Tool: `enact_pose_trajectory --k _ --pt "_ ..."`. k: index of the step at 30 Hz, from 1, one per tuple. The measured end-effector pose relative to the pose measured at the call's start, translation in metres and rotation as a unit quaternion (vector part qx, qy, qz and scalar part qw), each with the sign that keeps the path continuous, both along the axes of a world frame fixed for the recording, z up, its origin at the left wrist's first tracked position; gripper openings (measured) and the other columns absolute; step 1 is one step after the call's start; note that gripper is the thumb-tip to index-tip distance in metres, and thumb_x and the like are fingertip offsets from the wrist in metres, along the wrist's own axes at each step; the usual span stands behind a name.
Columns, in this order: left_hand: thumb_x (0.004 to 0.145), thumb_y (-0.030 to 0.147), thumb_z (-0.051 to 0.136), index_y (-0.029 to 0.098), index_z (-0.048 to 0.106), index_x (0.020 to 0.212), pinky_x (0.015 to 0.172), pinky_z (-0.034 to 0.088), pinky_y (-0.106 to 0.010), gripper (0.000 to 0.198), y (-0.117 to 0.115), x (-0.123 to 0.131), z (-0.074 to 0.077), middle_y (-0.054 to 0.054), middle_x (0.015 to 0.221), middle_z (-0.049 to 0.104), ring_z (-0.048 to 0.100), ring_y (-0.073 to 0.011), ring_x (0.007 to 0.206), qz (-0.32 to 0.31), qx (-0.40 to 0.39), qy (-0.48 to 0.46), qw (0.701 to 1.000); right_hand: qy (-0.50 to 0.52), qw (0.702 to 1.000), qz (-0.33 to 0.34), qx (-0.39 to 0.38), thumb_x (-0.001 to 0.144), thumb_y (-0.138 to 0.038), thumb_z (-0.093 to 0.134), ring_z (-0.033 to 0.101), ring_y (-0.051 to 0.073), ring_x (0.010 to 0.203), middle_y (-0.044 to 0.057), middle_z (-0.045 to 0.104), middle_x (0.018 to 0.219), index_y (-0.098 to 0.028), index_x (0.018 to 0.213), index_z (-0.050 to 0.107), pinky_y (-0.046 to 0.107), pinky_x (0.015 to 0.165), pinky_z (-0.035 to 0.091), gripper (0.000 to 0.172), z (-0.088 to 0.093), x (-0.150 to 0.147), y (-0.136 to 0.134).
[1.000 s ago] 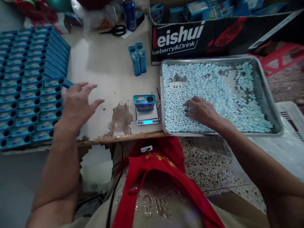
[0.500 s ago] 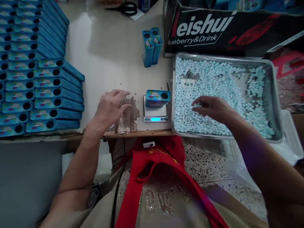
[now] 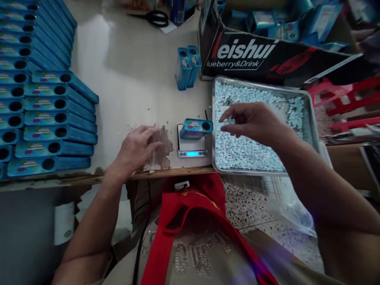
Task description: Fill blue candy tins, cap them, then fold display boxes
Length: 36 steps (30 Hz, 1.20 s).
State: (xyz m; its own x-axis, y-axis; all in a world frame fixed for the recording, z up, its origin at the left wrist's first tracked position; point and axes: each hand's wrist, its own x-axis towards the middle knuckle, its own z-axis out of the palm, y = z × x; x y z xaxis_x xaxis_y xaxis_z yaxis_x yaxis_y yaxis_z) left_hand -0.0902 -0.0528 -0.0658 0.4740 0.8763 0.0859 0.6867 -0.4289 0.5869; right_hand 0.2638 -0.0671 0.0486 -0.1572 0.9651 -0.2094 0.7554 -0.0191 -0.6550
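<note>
Stacked rows of blue boxes (image 3: 63, 122), each with a dark round hole in its end, fill the left side of the counter (image 3: 127, 79). Beside them, near the front edge, the left hand (image 3: 135, 149) is empty, thumb and fingers spread apart over a worn patch (image 3: 162, 150). Farther back lie black-handled scissors (image 3: 156, 18), and two more blue boxes stand side by side. Nearer the front, a small scale (image 3: 192, 153) with a lit display carries a single box (image 3: 194, 130), its hole facing up. Just right of it is a metal tray (image 3: 249, 171) of pale blue candies (image 3: 237, 156). Above these, the right hand (image 3: 257, 120) has bent fingers close to the thumb; whether it grips any candies I cannot tell. Behind the tray, a black carton (image 3: 240, 57) holds more blue boxes.
</note>
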Motion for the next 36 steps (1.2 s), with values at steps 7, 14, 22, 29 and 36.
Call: enact_pose_trajectory --k 7,14,22,29,36 --pt "0.096 0.031 0.071 0.026 0.072 0.131 0.114 0.057 -0.049 0.036 0.003 -0.015 -0.001 -0.011 0.135 0.074 0.071 -0.0313 0.126 0.016 0.022 -0.002 1.0 -0.217 0.957 0.162 0.103 0.084 -0.013 0.058 0.073 0.023 0.093 0.006 0.079 0.105 -0.022 0.107 0.084 0.038 0.087 0.053 0.036 0.015 -0.038 0.017" --pt "0.093 0.031 0.072 0.03 0.069 0.135 0.117 0.055 -0.05 0.042 0.006 -0.017 -0.005 -0.009 0.139 0.071 0.068 -0.0321 0.13 0.01 0.014 0.003 1.0 -0.232 0.95 0.193 0.085 0.086 -0.013 0.059 0.074 0.026 0.096 0.007 0.078 0.102 -0.025 0.111 0.085 0.039 0.087 0.054 0.038 0.012 -0.049 0.017" --pt "0.098 0.042 0.07 0.032 0.071 0.132 0.113 0.057 -0.046 0.035 0.004 -0.02 0.003 -0.007 0.134 0.074 0.07 -0.0301 0.125 0.025 0.032 -0.015 0.999 -0.295 0.948 0.065 0.099 0.092 -0.02 0.055 0.073 0.025 0.091 0.008 0.081 0.1 -0.022 0.097 0.083 0.039 0.083 0.051 0.028 0.016 -0.015 0.002" --pt "0.101 0.038 0.07 0.032 0.076 0.12 0.107 0.058 -0.044 0.021 -0.001 0.011 0.031 -0.005 0.122 0.079 0.074 -0.0277 0.116 0.05 0.083 -0.028 0.995 -0.28 0.955 0.102 -0.013 0.087 -0.041 0.075 0.066 0.038 0.123 0.019 0.065 0.144 -0.023 0.151 0.063 0.047 0.092 0.056 0.067 -0.077 0.059 -0.053" --pt "0.102 0.035 0.071 0.026 0.076 0.115 0.107 0.056 -0.042 0.017 -0.009 0.066 0.067 -0.004 0.118 0.077 0.071 -0.0253 0.114 0.05 0.119 -0.022 0.991 -0.318 0.941 0.112 0.039 0.097 -0.031 0.054 0.069 0.034 0.109 0.018 0.072 0.125 -0.019 0.132 0.068 0.041 0.084 0.052 0.039 -0.103 0.045 -0.046"
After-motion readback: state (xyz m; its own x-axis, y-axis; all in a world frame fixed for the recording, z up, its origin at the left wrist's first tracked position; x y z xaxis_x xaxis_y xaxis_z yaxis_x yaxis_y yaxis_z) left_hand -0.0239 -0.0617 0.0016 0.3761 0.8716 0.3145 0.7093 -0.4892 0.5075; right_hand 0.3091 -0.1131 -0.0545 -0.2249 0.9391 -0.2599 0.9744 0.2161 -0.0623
